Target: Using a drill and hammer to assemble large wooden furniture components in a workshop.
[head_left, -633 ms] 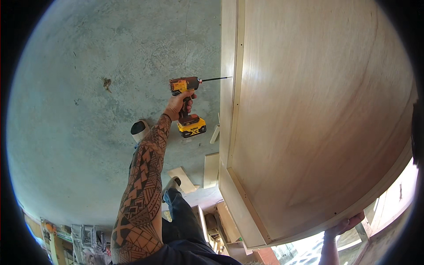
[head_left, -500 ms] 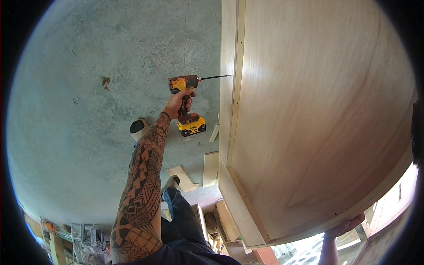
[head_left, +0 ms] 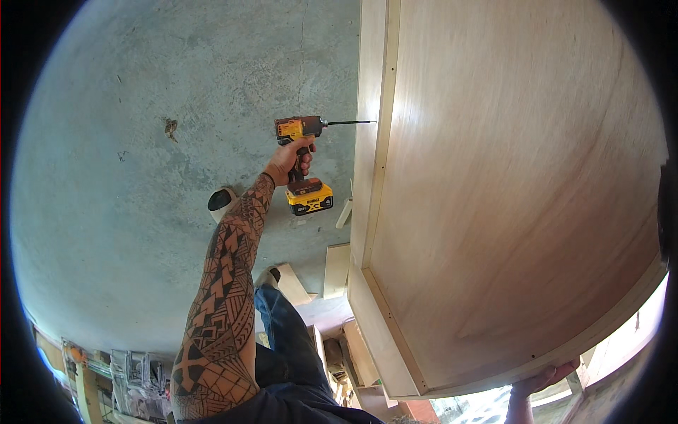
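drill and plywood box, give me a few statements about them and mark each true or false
1. The left hand grips the handle of a yellow and black cordless drill. True.
2. The drill's long bit points away from the plywood box, toward the open floor. False: the bit points at the box's side edge, its tip right at the wood.
3. The right hand holds the lower corner of the box. True: its fingers curl on the box's rim near the bottom right of the view.
4. The floor is covered in carpet. False: it is bare grey concrete.
5. Loose offcuts of wood lie on the floor beside the box. True.
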Tool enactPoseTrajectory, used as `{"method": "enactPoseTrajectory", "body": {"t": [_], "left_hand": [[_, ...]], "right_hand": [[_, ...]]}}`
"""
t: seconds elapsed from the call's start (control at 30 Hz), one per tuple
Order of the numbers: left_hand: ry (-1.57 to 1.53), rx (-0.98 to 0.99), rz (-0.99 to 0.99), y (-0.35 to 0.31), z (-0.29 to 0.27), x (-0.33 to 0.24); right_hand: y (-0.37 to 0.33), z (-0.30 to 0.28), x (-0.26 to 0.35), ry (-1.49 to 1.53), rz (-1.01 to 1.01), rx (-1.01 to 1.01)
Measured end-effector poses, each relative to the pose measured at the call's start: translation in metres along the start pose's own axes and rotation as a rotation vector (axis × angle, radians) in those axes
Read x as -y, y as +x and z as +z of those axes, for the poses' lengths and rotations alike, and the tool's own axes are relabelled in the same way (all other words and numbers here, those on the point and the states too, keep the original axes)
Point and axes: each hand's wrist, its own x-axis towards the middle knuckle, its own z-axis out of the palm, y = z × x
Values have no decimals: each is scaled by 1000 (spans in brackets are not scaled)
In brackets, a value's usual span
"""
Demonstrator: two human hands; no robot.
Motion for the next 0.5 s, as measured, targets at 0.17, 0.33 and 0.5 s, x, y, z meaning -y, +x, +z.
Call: {"method": "enactPoseTrajectory", "body": {"t": [0.17, 0.33, 0.5], "left_hand": [[-8, -10, -10, 0, 7, -2], [-15, 12, -1, 0, 7, 2], [2, 7, 1, 0, 7, 4]], "right_hand": [[-3, -31, -55, 46, -51, -15], [-18, -36, -50, 78, 126, -10], [-26, -63, -84, 32, -86, -31]]}}
